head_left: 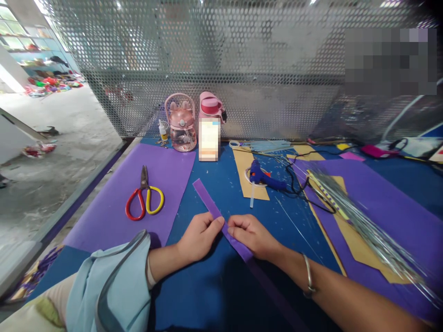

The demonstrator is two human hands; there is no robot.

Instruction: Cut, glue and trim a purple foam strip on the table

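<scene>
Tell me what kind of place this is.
Probably a small craft workshop: a blue hot-glue gun, red-and-yellow-handled scissors and a bundle of thin wires lie on the blue worktable.

Readable text: none anywhere in view.
Phone screen (pixel 209 139): lit, in pale yellow with an orange band low down and a blue spot at the top; pixelated, so any words are lost.
Small white bottle (pixel 162 130): a yellow label (pixel 164 137), too small to read.
Clear pink bottle (pixel 183 124): a pale marking on the body, too indistinct to make out.
Yellow band by the wires (pixel 328 196): dark marks along it, not legible.
</scene>
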